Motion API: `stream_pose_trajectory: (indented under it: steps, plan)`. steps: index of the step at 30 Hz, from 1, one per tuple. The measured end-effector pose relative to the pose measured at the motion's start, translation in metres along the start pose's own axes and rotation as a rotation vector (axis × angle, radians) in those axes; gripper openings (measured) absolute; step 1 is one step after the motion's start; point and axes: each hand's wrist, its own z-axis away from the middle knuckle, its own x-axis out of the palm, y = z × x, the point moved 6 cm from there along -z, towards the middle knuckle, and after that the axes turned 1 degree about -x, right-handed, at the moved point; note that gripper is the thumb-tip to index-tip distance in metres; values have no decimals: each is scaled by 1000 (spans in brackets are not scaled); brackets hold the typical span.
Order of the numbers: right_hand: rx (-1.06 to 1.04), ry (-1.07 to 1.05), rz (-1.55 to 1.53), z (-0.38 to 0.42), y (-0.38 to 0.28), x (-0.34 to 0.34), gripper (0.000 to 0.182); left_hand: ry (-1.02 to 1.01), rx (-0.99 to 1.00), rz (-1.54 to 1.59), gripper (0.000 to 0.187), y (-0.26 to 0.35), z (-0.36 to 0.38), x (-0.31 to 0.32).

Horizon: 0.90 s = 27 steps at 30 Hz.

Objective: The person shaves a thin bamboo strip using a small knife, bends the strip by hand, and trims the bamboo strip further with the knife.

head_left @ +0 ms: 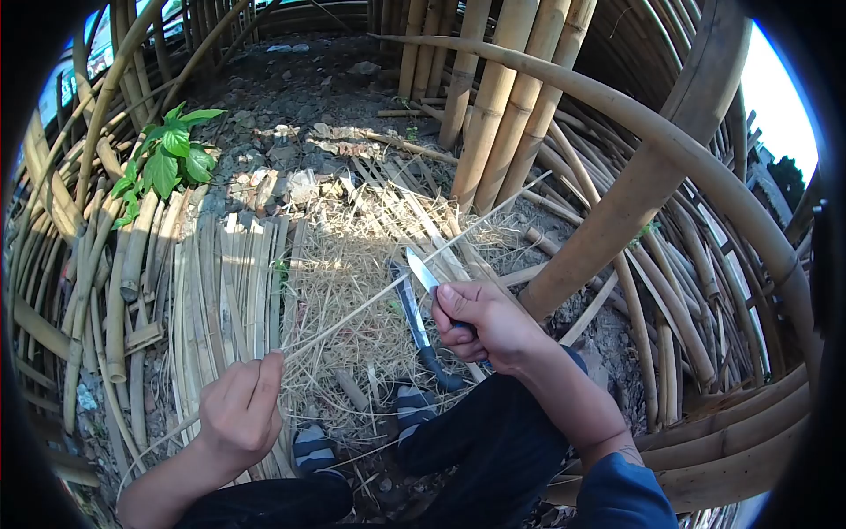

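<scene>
Main risk, largest item first: the leaning bamboo post (608,225) at 3 o'clock and the uprights (502,106) at 1 o'clock could crowd the strip's free end if I swing it wide. Next, a long blade (415,322) lies on the shavings (339,264) just below centre, ahead of my striped footwear (315,448); a careless shift of foot could meet its edge. Then the knife (423,273), tip toward 11 o'clock: too steep an angle would probably make it dig in and snap the strip, and a slip toward 8 o'clock would put my left hand (238,406) in its path. Fingers: left ones closed round the strip; right hand (485,326), at 5 o'clock, wrapped round the knife handle, thumb up by the blade. The bamboo strip (352,313) itself runs from 8 o'clock, through my left grip, across centre where the blade crosses it, out to 2 o'clock. Appearance: long, slender, pale straw colour, nearly straight between the hands, bowed behind the left one. Surface detail too fine to read; cannot tell whether the edge is biting.
</scene>
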Motion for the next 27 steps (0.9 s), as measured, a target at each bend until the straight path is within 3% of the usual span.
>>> stream_pose_trajectory:
  steps: [5,7,9,12,19,22,25,27]
  plan:
    - [-66,170,-94,-5,-14,-40,37,3,-1,-8,49,0,2,-4]
    - [-28,25,-56,2,-10,-18,37,-25,-8,19,49,-1,0,-1]
    - [-20,10,-27,2,-7,-13,37,1,-3,19,48,2,-1,0]
    - [-84,171,-95,-6,-19,-47,35,23,2,18,46,2,0,-5]
    - [-190,284,-167,-4,-33,-95,33,-37,-101,32,41,-6,5,1]
    - [-443,524,-420,2,-42,-111,35,-20,-156,57,41,-15,8,10]
    - [-540,674,-314,16,-51,-107,34,-107,-194,116,40,-16,13,17]
    - [-605,655,-365,13,-49,-120,30,-121,-175,159,38,-10,13,20]
